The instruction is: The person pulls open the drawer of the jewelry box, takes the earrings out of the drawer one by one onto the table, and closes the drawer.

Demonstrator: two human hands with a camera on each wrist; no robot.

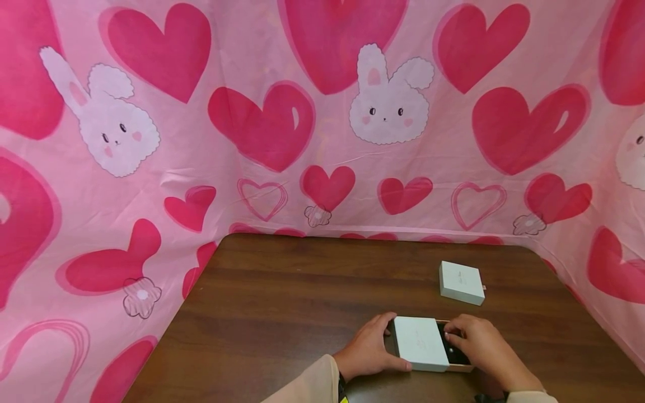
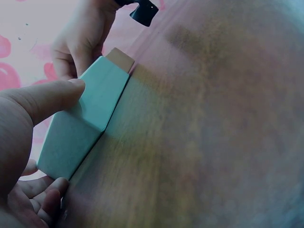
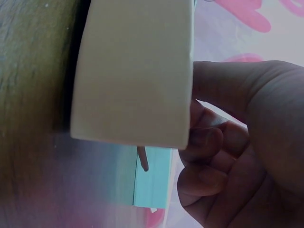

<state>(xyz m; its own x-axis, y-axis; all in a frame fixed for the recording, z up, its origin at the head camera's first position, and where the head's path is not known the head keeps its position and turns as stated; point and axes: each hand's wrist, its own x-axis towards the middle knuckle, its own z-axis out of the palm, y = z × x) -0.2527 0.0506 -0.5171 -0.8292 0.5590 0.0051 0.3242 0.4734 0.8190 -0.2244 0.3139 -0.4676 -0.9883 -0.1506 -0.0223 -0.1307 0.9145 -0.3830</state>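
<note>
A pale mint sliding gift box lies on the table, its drawer pulled partway out to the right. Tan sides and a dark lining show in the drawer, with a small shiny piece on the lining. My left hand grips the sleeve at its left end, the thumb along the near side. Over the drawer, my right hand reaches in with thumb and fingers bent. I cannot tell whether its fingertips pinch anything. In the right wrist view the drawer's end hides part of the fingers.
Farther back on the brown wooden table sits a second pale box, closed, with a small tab at its right side. Pink cloth with hearts and rabbits hangs behind and beside the table.
</note>
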